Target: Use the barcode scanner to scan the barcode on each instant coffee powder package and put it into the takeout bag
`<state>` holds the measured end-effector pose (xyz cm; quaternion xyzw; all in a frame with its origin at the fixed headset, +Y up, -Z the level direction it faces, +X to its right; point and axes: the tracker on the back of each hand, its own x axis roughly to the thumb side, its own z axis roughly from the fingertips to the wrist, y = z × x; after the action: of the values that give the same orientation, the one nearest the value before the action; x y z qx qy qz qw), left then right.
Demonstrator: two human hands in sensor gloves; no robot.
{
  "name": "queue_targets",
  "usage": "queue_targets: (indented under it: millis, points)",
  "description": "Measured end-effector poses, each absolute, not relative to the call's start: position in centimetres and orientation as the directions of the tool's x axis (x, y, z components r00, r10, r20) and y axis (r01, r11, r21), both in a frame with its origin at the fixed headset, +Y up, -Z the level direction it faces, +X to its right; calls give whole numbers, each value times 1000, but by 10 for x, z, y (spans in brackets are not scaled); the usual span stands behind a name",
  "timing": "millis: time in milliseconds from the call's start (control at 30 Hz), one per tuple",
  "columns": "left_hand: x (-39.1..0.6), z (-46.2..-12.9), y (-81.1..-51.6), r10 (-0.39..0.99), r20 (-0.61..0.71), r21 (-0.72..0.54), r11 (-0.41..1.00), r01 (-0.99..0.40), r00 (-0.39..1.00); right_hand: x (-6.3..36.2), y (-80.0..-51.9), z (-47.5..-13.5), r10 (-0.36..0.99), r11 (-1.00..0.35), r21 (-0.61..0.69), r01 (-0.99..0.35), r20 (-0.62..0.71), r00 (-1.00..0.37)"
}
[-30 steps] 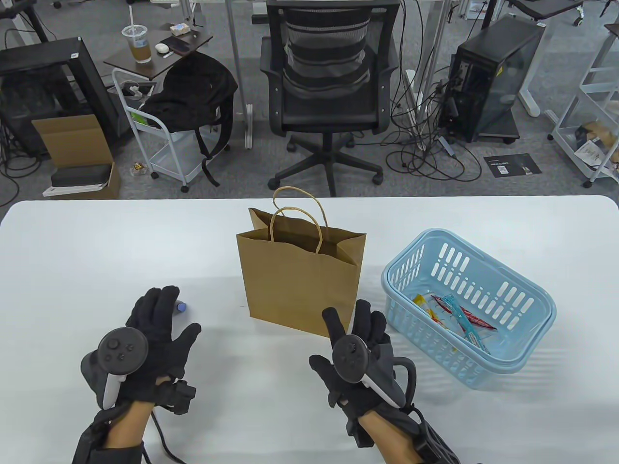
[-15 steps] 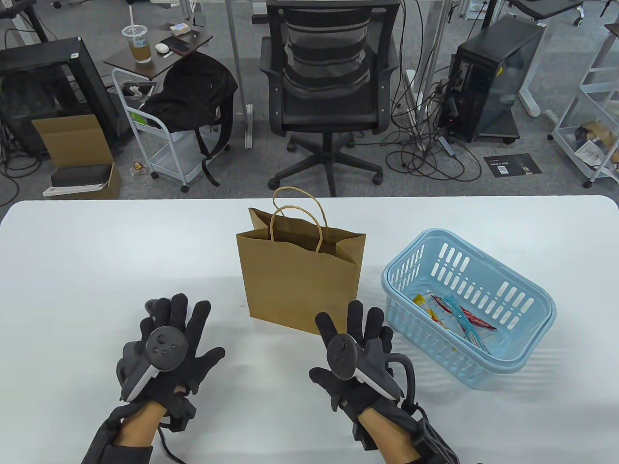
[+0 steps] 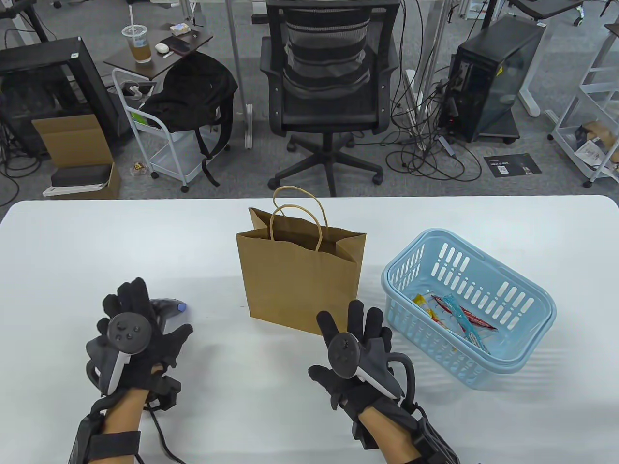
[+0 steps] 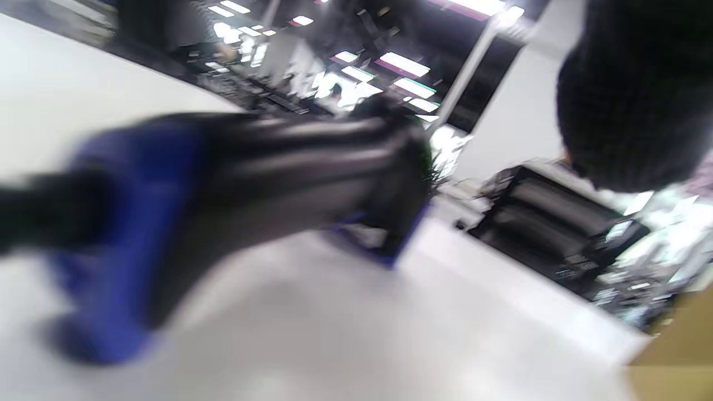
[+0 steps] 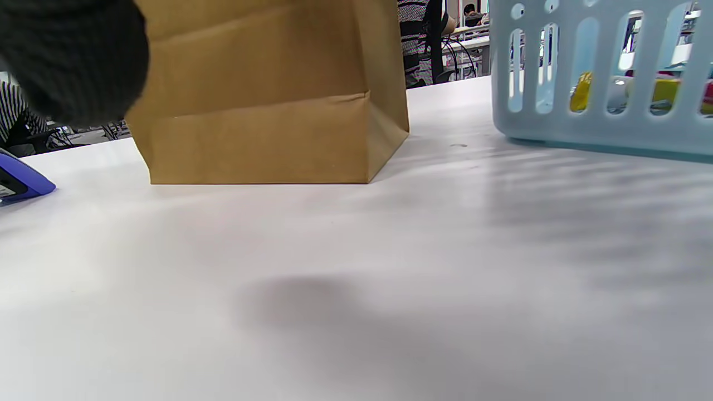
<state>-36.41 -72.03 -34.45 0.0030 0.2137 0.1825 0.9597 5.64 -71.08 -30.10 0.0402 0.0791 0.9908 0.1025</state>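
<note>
Reaching for barcode scanner [image 3: 167, 309], L hand [image 3: 133, 333] over it, near table's front-left.
Grip unclear; R hand [image 3: 355, 345] flat, empty. Coffee sticks [image 3: 454, 316] in basket [image 3: 532, 309]; wrap handle fully first.

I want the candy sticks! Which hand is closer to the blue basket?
Right. The right hand hovers just beside the blue basket; the left hand is far across, beyond the paper bag, at the scanner.

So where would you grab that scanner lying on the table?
Probably by its dark handle. The barcode scanner lies on its side under the left hand, with its blue-tipped end pointing right toward the paper bag. Coming from above and wrapping the fingers around the handle looks the most natural.
</note>
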Motion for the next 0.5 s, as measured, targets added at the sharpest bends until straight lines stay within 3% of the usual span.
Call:
queue_targets:
  millis: [100,233,500]
  points:
    - [-376,-350,-736,316,-512,10,932,-363,799,57,-711,-301,222,-963,168,-209,64,-973]
    - [-378,-358,-745,255,-556,-17,948,-317,791,57,-711,-301,227,-962,170,-214,64,-972]
    - [-381,-361,-752,389,-561,20,889,-458,730,58,-712,-302,237,-959,174,-224,56,-970]
